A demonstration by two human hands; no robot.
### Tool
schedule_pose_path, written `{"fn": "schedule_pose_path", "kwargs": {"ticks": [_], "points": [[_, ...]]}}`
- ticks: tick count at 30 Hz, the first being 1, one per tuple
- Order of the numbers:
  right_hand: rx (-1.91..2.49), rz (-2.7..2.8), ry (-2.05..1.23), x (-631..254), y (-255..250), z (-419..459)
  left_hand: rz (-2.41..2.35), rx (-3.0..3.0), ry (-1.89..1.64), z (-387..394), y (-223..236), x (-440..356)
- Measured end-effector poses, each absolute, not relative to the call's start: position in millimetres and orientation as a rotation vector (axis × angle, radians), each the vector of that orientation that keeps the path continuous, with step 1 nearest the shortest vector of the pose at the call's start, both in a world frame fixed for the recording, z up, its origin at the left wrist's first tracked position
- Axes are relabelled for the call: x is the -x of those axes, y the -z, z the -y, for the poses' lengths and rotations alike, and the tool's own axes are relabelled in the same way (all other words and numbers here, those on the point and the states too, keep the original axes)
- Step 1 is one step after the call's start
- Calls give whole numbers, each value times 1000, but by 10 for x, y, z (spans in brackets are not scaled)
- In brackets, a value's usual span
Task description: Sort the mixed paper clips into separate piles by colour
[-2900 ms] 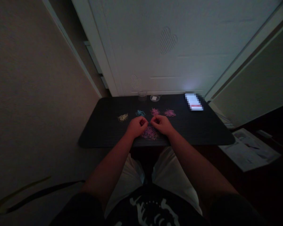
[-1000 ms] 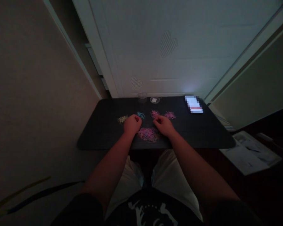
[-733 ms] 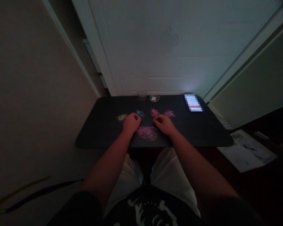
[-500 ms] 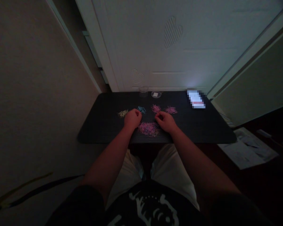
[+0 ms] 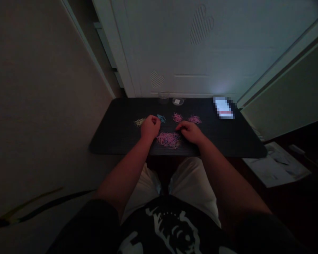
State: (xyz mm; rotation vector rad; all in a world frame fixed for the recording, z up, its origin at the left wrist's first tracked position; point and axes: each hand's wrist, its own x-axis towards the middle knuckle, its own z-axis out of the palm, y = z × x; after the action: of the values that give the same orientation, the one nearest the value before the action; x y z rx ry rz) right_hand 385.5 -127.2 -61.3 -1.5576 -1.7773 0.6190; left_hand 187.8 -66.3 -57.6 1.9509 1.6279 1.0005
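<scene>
My left hand (image 5: pixel 150 128) is closed just left of the big mixed pile of thin little coloured sticks (image 5: pixel 169 140). Its fingers curl together beside a small blue pile (image 5: pixel 161 118); anything pinched in them is too small to make out. A pale yellow pile (image 5: pixel 139 122) is partly covered by that hand. Over the right end of the mixed pile reaches my right hand (image 5: pixel 190 132), its fingers apart and nothing visible in them. Beyond it lie a pink pile (image 5: pixel 177 117) and a pinkish-purple pile (image 5: pixel 194 119).
The dark table (image 5: pixel 116 130) stands against a white panel with heart reliefs. At its back edge are a clear round container (image 5: pixel 163 98) and a clear lid (image 5: pixel 178 101) with a white square. A lit, blurred-out phone (image 5: pixel 224 107) is at the back right. Papers (image 5: pixel 278 165) lie below, right.
My right hand has opened from a pinch, its fingers now stretched toward the mixed pile. My left hand stays closed near the blue pile. The whole view has shifted slightly.
</scene>
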Motion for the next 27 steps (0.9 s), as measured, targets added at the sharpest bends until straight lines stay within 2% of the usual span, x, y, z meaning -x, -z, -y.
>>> {"fn": "schedule_pose_path", "kwargs": {"ticks": [3,10,18,27], "points": [[1541,1810,-660,-3915,590,1339,-1539,-1992,-1025,678,584,-1862],[1349,1904,-508,-3907,585,1501,-1268,-2026,-886,744,570,-1837],[1349,1991,-440,-3860,618,1457,-1188,-2086,-757,762,557,-1815],[1412,1755,-593,-3892,606,1446,-1124,-2143,-652,824,549,-1752]]}}
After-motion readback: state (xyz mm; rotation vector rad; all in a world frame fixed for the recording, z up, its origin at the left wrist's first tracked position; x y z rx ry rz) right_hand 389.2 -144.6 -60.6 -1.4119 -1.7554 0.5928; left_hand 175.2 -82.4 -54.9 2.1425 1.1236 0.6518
